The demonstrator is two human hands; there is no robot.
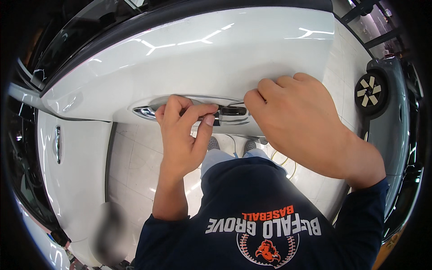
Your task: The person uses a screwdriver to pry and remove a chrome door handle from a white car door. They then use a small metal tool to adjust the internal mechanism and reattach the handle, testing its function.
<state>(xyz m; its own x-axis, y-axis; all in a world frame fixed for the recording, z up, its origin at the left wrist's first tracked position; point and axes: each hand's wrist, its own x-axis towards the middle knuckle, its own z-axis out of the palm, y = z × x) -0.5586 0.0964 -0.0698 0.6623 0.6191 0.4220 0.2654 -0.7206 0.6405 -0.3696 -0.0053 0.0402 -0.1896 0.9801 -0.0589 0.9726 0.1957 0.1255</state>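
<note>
A white car door [202,58] stands in front of me, with a chrome door handle [145,112] along its lower part in the picture. My left hand [182,135] is closed around the middle of the handle, thumb and forefinger pinching near a dark end piece. Just right of those fingertips is a glossy black inset [233,110] in the handle area. Beside its right end, my right hand [306,121] is curled into a fist, knuckles up against the door. Its fingertips are turned away, so anything inside them is hidden.
Another white car panel with a chrome handle [58,145] lies to the left. A grey car with a dark wheel [371,91] stands at the right. On the pale tiled floor [135,157], a yellow hose [294,170] runs near my feet.
</note>
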